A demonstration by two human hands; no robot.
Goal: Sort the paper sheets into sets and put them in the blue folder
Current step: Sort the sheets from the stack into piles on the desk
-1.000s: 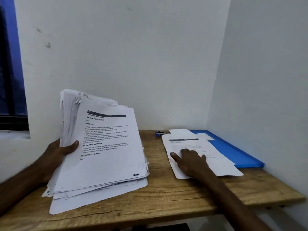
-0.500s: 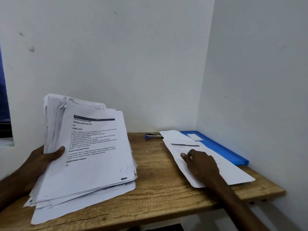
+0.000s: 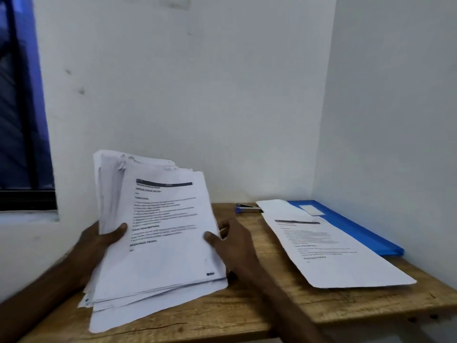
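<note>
While our left grip (image 3: 99, 243) held the thick paper stack (image 3: 160, 231) tilted up, thumb curled onto the top sheet, our right grip (image 3: 232, 243) pinched its right edge. Loose sheets (image 3: 346, 268) lay on the worktop (image 3: 210, 315) to the right, overlapping the blue folder (image 3: 358, 230), a stapler (image 3: 247, 208) just behind them.

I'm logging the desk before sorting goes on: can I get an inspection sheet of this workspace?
Surface: wooden table, set in a corner.
Job's things: paper stack tilted up, lower edge on the table; loose sheets flat, partly over the blue folder.
Clutter: stapler at the table's far edge.
Hands: left hand and right hand each grip a side of the paper stack.
Cables: nothing seen.
Surroundings: white walls; window at left.
</note>
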